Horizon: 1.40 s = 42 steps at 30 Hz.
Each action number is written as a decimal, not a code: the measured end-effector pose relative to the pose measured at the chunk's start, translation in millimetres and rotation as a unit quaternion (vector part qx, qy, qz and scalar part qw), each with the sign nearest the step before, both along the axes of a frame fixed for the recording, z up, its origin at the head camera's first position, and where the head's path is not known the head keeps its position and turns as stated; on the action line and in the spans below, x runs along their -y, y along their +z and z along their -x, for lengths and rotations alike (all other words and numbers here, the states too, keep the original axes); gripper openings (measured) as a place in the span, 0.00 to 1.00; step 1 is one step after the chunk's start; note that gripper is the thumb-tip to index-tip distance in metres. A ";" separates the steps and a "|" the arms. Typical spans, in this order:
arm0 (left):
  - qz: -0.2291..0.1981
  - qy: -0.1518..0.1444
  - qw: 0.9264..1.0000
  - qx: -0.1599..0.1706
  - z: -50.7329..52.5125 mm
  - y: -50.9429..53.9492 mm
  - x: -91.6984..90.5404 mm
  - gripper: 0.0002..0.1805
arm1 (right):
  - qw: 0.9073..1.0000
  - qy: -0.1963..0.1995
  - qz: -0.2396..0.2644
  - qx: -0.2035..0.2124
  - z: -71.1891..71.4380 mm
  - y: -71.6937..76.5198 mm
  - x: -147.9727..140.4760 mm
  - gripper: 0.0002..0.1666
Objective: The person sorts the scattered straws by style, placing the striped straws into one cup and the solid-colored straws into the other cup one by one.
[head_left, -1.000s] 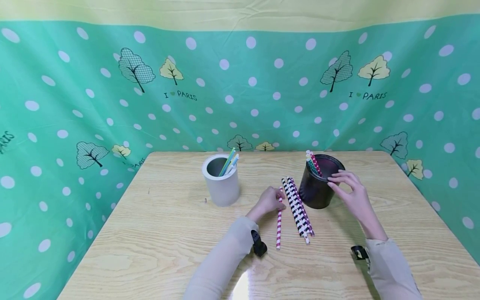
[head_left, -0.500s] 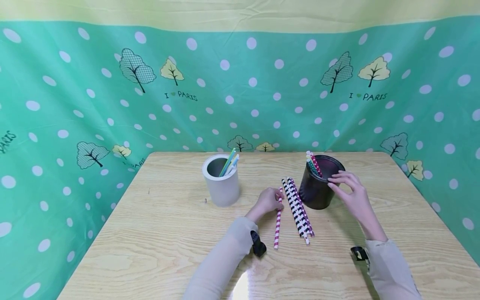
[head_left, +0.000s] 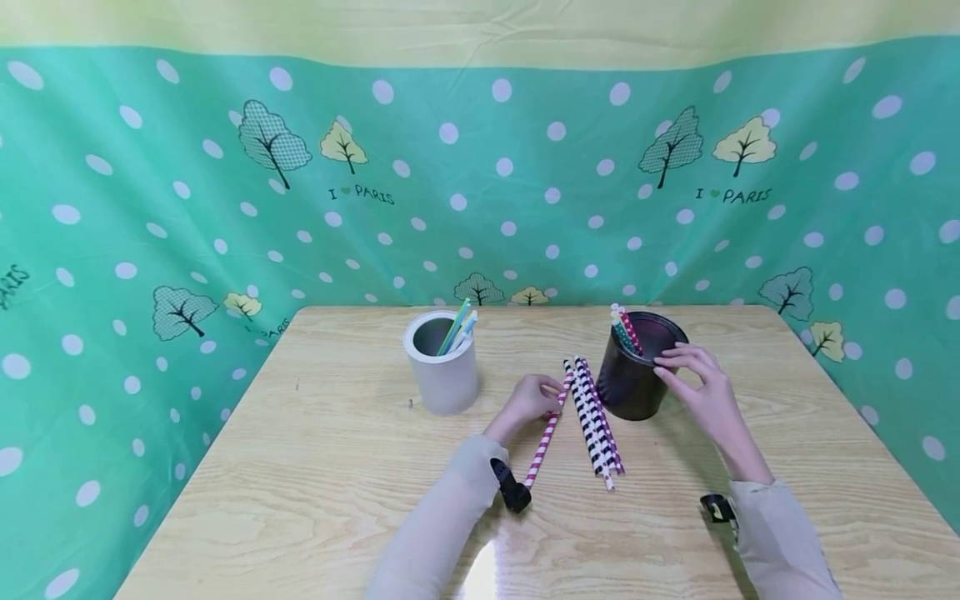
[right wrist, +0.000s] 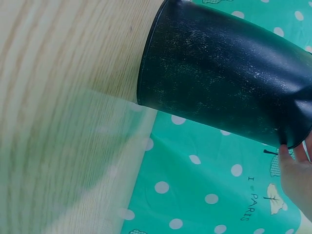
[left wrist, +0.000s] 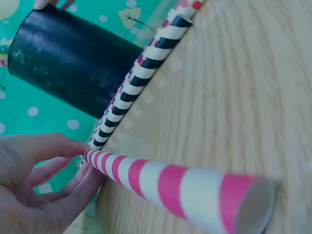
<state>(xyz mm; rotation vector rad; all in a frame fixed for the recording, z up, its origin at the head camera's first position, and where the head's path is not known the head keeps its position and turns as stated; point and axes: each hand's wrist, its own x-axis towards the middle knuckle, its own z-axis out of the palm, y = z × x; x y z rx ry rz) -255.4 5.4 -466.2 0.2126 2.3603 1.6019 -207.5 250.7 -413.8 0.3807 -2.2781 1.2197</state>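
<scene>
My left hand (head_left: 533, 398) pinches a pink-and-white striped straw (head_left: 542, 450) near its far end; the straw slants toward the wrist. In the left wrist view, thumb and fingers of the left hand (left wrist: 46, 183) close round the striped straw (left wrist: 170, 187). Just right of it lie several black-striped and dotted straws (head_left: 595, 429) side by side. My right hand (head_left: 701, 387) grips the rim of the black cup (head_left: 630, 387), which holds a few dotted straws (head_left: 632, 332). The right wrist view shows the fingertips on the rim of the black cup (right wrist: 219, 73).
A white cup (head_left: 446, 383) with several blue, green and white straws (head_left: 457, 332) stands on the left of the wooden table (head_left: 300, 467). Behind the table hangs a green dotted cloth (head_left: 420, 183).
The near end of the pink-striped straw has swung left toward my left wrist, and its far end now meets the black-striped straws. My left hand has shifted slightly left; the right hand stays on the cup.
</scene>
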 end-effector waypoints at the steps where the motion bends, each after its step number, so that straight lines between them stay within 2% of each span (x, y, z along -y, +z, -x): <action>1: -0.010 0.004 1.000 0.008 0.2 0.0 0.5 0.14 | 1.000 0.002 0.002 -0.001 0.1 -0.7 -0.2 0.09; 2: -0.019 0.008 1.000 0.012 0.3 0.0 0.8 0.14 | 1.000 0.015 0.019 -0.008 2.6 -5.0 -1.7 0.10; 5: -0.036 0.017 0.999 0.025 0.5 3.0 1.6 0.15 | 0.999 0.021 0.024 -0.012 3.1 -7.1 -2.6 0.10; 8: -0.052 0.018 0.998 0.035 0.6 7.5 2.3 0.18 | 1.000 0.017 0.021 -0.010 3.2 -6.8 -2.3 0.10; 9: -0.056 0.017 0.998 0.039 0.6 9.6 2.8 0.19 | 1.000 0.003 0.003 -0.003 1.1 -3.0 -0.7 0.09; 16: -0.090 0.012 0.995 0.051 0.7 20.0 5.8 0.22 | 1.000 0.000 0.001 0.006 0.8 -0.3 -0.1 0.10; 22: -0.137 0.036 0.988 0.058 -1.0 26.8 8.6 0.23 | 1.000 0.000 -0.001 -0.001 1.1 -0.7 0.0 0.09; 27: -0.186 0.042 0.981 0.046 -3.2 33.5 12.4 0.23 | 1.000 -0.002 -0.001 0.000 0.3 -0.8 0.5 0.09; 31: -0.218 0.040 0.974 0.041 -5.2 42.8 15.6 0.23 | 1.000 -0.002 0.000 0.000 0.8 -1.1 0.6 0.09; 42: -0.270 0.030 0.963 -0.001 -14.5 70.0 21.0 0.24 | 1.000 -0.004 0.003 0.008 0.8 -1.0 0.5 0.10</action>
